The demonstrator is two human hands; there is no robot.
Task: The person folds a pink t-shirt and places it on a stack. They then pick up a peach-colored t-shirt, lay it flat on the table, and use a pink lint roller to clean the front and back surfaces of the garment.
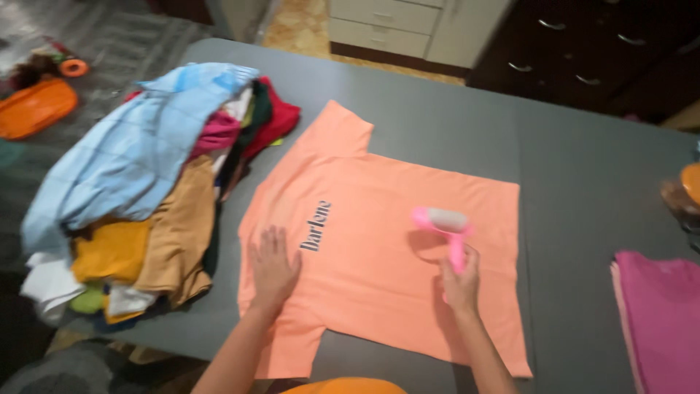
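Note:
An orange-pink T-shirt (386,241) with dark lettering lies spread flat on the grey table (583,175). My left hand (273,268) rests flat on the shirt beside the lettering, fingers apart. My right hand (461,281) grips the handle of a pink lint roller (445,222), whose head sits on the shirt's middle.
A heap of mixed clothes (146,190), light blue on top, lies on the table's left part. A folded magenta garment (660,314) sits at the right edge. An orange object (689,186) is at far right. Drawers (569,44) stand beyond the table.

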